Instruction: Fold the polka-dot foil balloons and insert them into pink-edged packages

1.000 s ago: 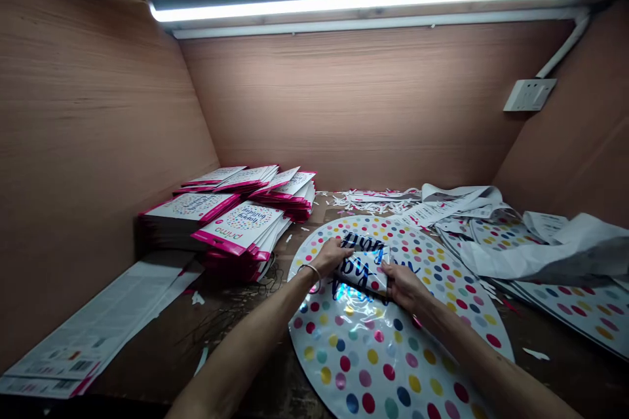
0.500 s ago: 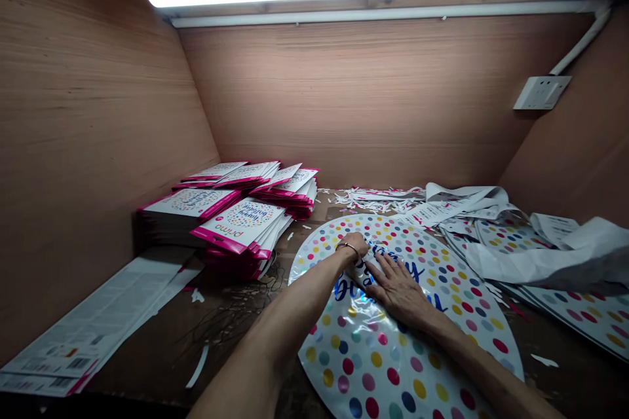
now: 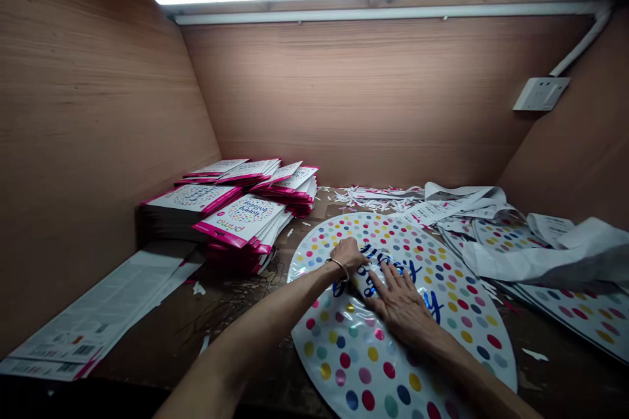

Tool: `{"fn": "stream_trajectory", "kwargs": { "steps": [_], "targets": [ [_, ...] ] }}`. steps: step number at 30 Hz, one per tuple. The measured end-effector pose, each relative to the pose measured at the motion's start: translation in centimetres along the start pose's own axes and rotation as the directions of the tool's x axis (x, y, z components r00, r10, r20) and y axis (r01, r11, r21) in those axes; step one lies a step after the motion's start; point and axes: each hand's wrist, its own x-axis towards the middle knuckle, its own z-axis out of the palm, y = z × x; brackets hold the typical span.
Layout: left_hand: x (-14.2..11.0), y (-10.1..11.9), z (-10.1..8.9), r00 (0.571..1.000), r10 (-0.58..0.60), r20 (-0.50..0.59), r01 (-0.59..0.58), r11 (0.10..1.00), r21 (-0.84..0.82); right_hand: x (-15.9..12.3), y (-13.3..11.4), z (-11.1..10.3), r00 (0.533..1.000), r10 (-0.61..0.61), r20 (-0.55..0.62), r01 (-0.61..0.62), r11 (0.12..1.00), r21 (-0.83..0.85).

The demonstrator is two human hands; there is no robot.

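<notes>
Head view: left hand [image 3: 348, 255] curled on a fold [image 3: 376, 281], grip unclear; right hand [image 3: 400, 304] splayed open on a polka-dot foil balloon [image 3: 354, 366] still out, finished packets [image 3: 240, 221] stacked centre left.

The bottom of the polka-dot foil balloon [image 3: 373, 366] gets cut off by the frame, and the left hand [image 3: 348, 255] and right hand [image 3: 400, 304] cover much of its blue lettering [image 3: 411, 270]. Fine print on the leaflet [image 3: 98, 314] is too tiny to read.

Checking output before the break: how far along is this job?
Done: pink-edged Happy Birthday packs look finished, stacked on the left. In hand: the left hand and right hand press on the gathered middle of a dotted foil balloon. Remaining: more dotted balloons lie flat at right, partly under white paper.
</notes>
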Motion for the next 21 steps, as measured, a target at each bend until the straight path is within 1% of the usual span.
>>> {"fn": "stream_trajectory", "kwargs": {
  "steps": [2,4,5,7,8,9,10,11,12,13,14,15,16,17,18,19,20,21],
  "targets": [
    [-1.8,-0.8,0.3,0.998,0.013,0.062,-0.007,0.996,-0.086,-2.0,-0.8,0.0,0.998,-0.055,-0.016,0.056,0.998,0.043],
    [-4.2,-2.0,0.7,0.991,0.045,0.124,-0.023,0.984,-0.179,-3.8,-1.3,0.1,0.994,-0.103,-0.030,0.106,0.985,0.134],
    [-5.5,-2.6,1.0,0.987,0.067,0.145,-0.033,0.974,-0.226,-4.3,-1.2,0.0,0.995,-0.093,-0.043,0.100,0.974,0.204],
    [-8.0,-3.7,1.4,0.979,0.113,0.171,-0.055,0.949,-0.311,-4.5,-0.5,-0.4,0.996,0.007,-0.092,0.027,0.931,0.365],
    [-9.2,-4.1,1.5,0.976,0.126,0.176,-0.058,0.936,-0.348,-4.2,0.1,-0.8,0.990,0.074,-0.121,-0.011,0.892,0.452],
    [-10.2,-4.4,1.5,0.974,0.147,0.174,-0.071,0.922,-0.382,-3.6,0.7,-1.3,0.984,0.127,-0.125,-0.039,0.838,0.544],
    [-11.0,-4.5,1.5,0.969,0.186,0.160,-0.107,0.906,-0.410,-2.8,1.3,-1.9,0.988,0.134,-0.083,-0.051,0.770,0.637],
    [-11.7,-4.6,1.4,0.960,0.245,0.134,-0.167,0.888,-0.428,-2.0,1.7,-2.5,0.997,0.074,0.000,-0.051,0.685,0.727],
    [-12.4,-4.6,1.2,0.944,0.316,0.096,-0.247,0.869,-0.430,-1.2,1.9,-3.2,0.994,-0.043,0.103,-0.059,0.586,0.808],
    [-12.9,-4.5,1.0,0.918,0.393,0.058,-0.337,0.848,-0.409,-0.5,1.9,-3.8,0.962,-0.185,0.203,-0.088,0.492,0.866],
    [-13.4,-4.5,0.7,0.886,0.464,0.029,-0.423,0.831,-0.360,0.0,1.7,-4.3,0.906,-0.312,0.287,-0.134,0.432,0.892],
    [-13.9,-4.5,0.3,0.859,0.511,0.014,-0.487,0.826,-0.284,0.3,1.3,-4.6,0.852,-0.391,0.348,-0.173,0.417,0.892],
    [-14.5,-4.6,-0.2,0.848,0.530,0.010,-0.518,0.833,-0.192,0.3,0.9,-4.7,0.825,-0.410,0.388,-0.195,0.437,0.878],
    [-15.2,-4.9,-0.8,0.847,0.532,0.003,-0.530,0.843,-0.095,0.3,0.6,-4.5,0.827,-0.379,0.414,-0.207,0.479,0.853],
    [-16.0,-5.5,-1.7,0.849,0.528,-0.015,-0.529,0.849,-0.008,0.1,0.4,-4.1,0.844,-0.319,0.431,-0.219,0.530,0.820],
    [-16.9,-6.4,-2.7,0.852,0.521,-0.058,-0.517,0.853,0.064,-0.1,0.5,-3.4,0.869,-0.248,0.428,-0.229,0.565,0.793],
    [-18.0,-7.8,-3.9,0.854,0.505,-0.126,-0.491,0.862,0.124,-0.2,0.9,-2.4,0.896,-0.173,0.408,-0.244,0.575,0.781],
    [-19.1,-9.6,-5.3,0.856,0.477,-0.201,-0.448,0.877,0.174,-0.3,1.4,-1.3,0.921,-0.091,0.379,-0.265,0.567,0.780]
  ]
}}
